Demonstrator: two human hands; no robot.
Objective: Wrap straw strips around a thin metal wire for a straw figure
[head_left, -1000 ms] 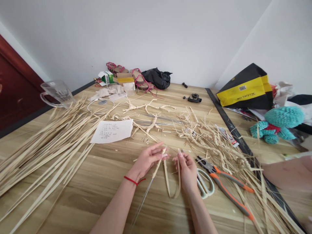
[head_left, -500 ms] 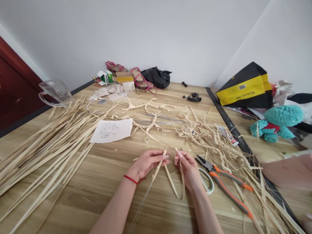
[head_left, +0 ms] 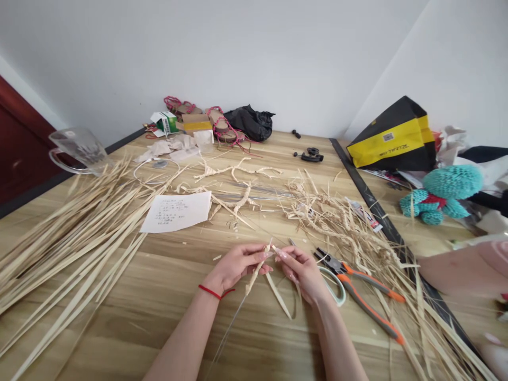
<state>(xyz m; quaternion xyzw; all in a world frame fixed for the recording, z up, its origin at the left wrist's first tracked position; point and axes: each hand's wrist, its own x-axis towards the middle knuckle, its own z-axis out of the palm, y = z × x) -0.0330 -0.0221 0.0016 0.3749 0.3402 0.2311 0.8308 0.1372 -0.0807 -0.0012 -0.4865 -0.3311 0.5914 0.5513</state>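
Wire wrapped in pale strip (head_left: 254,276) is pinched in my left hand (head_left: 240,264), with bare wires (head_left: 226,336) trailing from its lower end toward me. My right hand (head_left: 299,269) has closed thumb and fingers on a flat straw-coloured strip (head_left: 278,296), whose loop hangs below both hands. The fingertips of the two hands nearly meet at the upper tip of the wrapped wire. To the right of my right hand lie pliers (head_left: 357,288) with orange and grey handles and scissors (head_left: 335,286) with a pale green handle, partly hidden by the hand.
Long strips (head_left: 79,238) spread over the left side, beside a handwritten paper (head_left: 177,211) and a clear mug (head_left: 79,151). Wrapped branch shapes (head_left: 238,198) lie beyond my hands. Tangled strips (head_left: 337,217) and a glue tube (head_left: 363,213) are at right, near another person's arm (head_left: 460,267).
My right hand has moved left, bringing the strip's end up against the tip of the wrapped wire. My left hand keeps its hold. The view has shifted slightly.
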